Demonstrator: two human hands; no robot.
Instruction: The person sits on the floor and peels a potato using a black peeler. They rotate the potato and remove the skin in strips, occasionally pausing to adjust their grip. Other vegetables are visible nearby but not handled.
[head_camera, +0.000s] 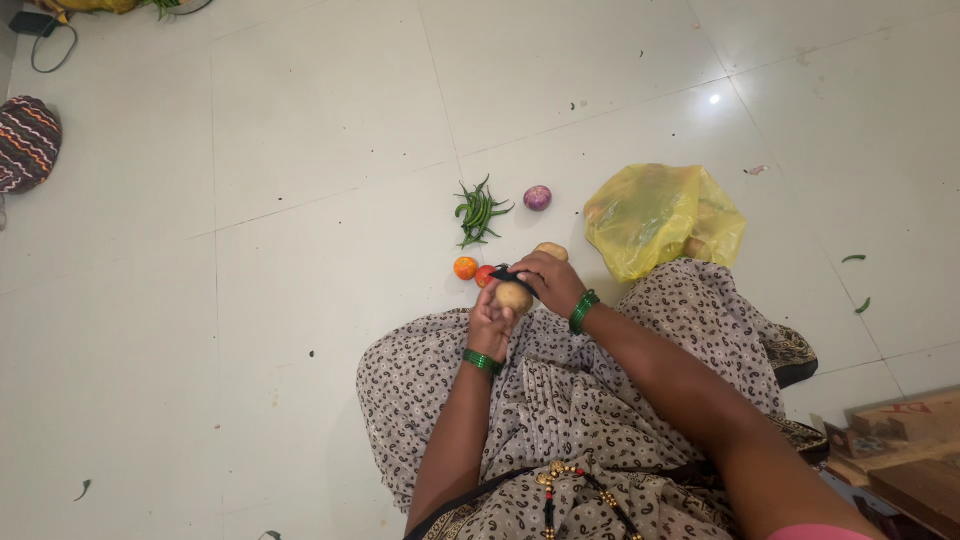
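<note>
I sit on a white tiled floor in a patterned dress. My left hand (491, 322) grips a pale brown potato (514, 296) above my lap. My right hand (549, 282) holds a black-handled peeler (507, 273) against the top of that potato. Both wrists wear green bangles. A second potato (551, 250) lies on the floor just beyond my right hand. Two tomatoes, one orange (465, 268) and one red (483, 275), sit right by my hands; the red one is partly hidden behind the peeler.
A bunch of green chillies (477, 213) and a purple onion (537, 197) lie farther out. A yellow plastic bag (659, 217) sits to the right. Loose chillies (858, 281) lie at far right, cardboard boxes (900, 450) at bottom right, a striped cushion (25, 142) at far left.
</note>
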